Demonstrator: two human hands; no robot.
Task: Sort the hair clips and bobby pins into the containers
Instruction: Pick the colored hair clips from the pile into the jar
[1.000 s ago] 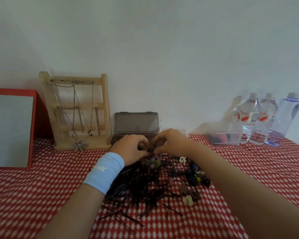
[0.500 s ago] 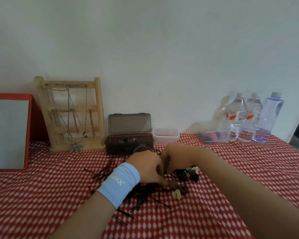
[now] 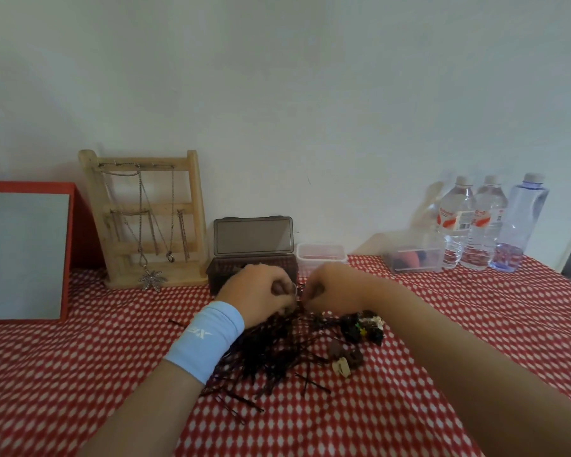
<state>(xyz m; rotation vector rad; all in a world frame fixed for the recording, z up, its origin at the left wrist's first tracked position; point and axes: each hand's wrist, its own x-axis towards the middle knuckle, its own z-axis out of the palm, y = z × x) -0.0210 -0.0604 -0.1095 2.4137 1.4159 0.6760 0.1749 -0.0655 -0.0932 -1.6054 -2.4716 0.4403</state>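
The left hand [image 3: 261,291] and right hand [image 3: 333,288] curl over the pins [image 3: 271,354] (what they grip, I cannot tell). Clips [image 3: 365,328] lie at the pile's 3 o'clock, the box [image 3: 253,240] at 12.

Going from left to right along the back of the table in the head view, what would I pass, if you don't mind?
First the red-framed panel → wooden jewellery stand → dark box with its lid up → small clear tub → larger clear tub → three water bottles.
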